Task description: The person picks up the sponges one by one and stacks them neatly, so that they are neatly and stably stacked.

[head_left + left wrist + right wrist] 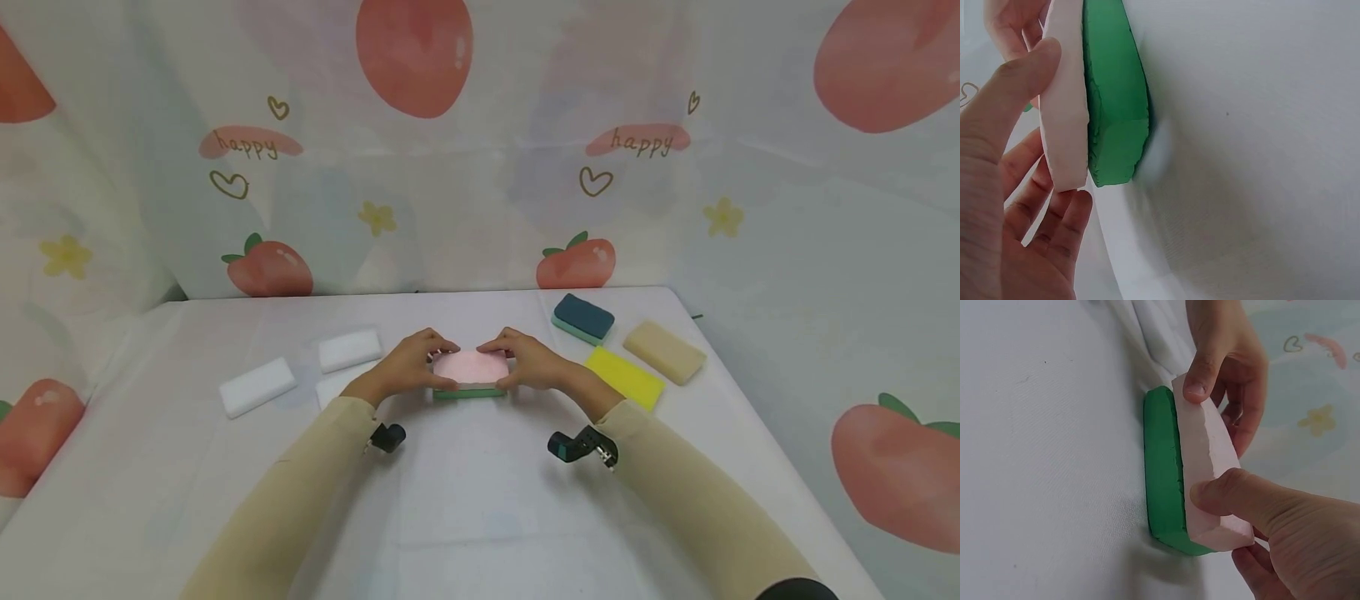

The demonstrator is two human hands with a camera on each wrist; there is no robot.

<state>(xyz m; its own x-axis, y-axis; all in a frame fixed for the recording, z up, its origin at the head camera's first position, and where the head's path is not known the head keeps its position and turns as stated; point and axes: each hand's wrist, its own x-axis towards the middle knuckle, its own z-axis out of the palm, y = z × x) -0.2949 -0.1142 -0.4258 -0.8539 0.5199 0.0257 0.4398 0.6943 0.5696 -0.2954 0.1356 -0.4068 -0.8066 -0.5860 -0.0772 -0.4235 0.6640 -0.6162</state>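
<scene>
Both hands grip a pale pink sponge-like block (471, 367) from its two ends. My left hand (408, 364) has its thumb along the near side and its fingers behind the left end; my right hand (534, 363) mirrors this at the right end. Directly beneath the pink block lies a green block (1115, 94) of similar length, resting on the white table. In the right wrist view the pink block (1210, 469) sits against the green block's top, slightly offset from it. Rough edges show along the seam between the two.
On the left lie several white blocks (257, 387), one partly behind the left hand. To the right are a dark blue and green block (583, 317), a beige block (664, 352) and a yellow block (626, 377) beside the right forearm. A printed cloth (480, 183) hangs behind the table.
</scene>
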